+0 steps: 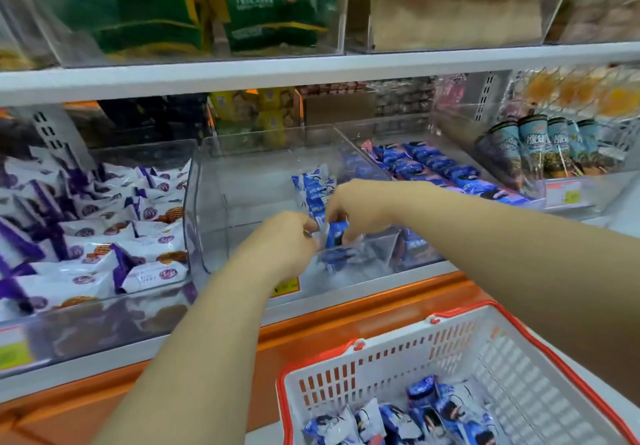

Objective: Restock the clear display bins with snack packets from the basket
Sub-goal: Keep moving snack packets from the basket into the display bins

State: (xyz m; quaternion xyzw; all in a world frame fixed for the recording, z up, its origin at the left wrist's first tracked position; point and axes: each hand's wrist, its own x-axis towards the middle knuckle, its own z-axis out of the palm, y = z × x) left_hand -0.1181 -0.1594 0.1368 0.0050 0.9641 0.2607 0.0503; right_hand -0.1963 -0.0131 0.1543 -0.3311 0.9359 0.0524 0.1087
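Both hands meet low at the front of the middle clear bin [221,181]. The right hand [356,211] is curled over a blue and white snack packet [336,233], fingers pinching its upper end; the packet stands roughly upright, its long axis running top to bottom with a slight lean. The left hand [287,237] is closed beside it, fingertips touching the packet's white edge, though whether it truly grips or only steadies cannot be told. Just behind the hands a short row of matching packets [313,186] stands on end against the bin's right wall, long axes upright. More of them lie flat and jumbled at the bin's front right corner [346,257], partly blurred through the plastic. The rest of this bin is bare floor.

To the left, a neighbouring bin [192,181] is heaped with purple and white packets [104,237]. To the right, another bin holds dark blue packets [436,164] laid in rows, and beyond them cone-shaped wrapped snacks [540,143] stand leaning. A white shelf [311,67] crosses above, carrying bins with green bags [270,5]. Below the forearms runs an orange ledge [346,320], and at lower right sits a white basket [519,358] with red rim, several blue and white packets [433,413] lying loose in its bottom
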